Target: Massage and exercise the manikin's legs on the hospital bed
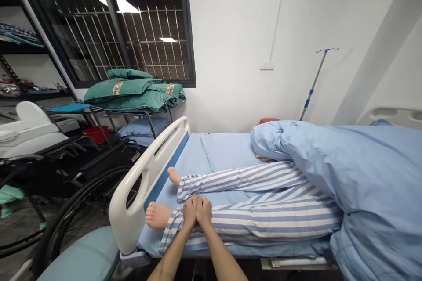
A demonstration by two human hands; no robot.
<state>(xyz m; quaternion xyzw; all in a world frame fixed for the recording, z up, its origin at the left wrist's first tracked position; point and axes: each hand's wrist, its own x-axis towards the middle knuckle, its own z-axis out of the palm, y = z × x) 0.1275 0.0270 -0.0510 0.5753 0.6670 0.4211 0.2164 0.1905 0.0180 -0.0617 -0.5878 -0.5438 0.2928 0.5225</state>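
Observation:
A figure in blue-and-white striped trousers (263, 210) lies on a hospital bed (224, 153), bare feet toward the white footboard (145, 175). My left hand (190, 211) and my right hand (204, 213) rest side by side on the near lower leg, just above the ankle, fingers curled over the striped cloth. The near foot (157, 215) sticks out to the left of my hands; the far foot (173, 175) lies behind. A light blue quilt (356, 171) covers the upper body.
A wheelchair (75, 184) stands left of the footboard. Folded green bedding (135, 92) sits on a frame by the barred window. An IV pole (313, 83) stands at the wall. A red basin (96, 134) is on the floor.

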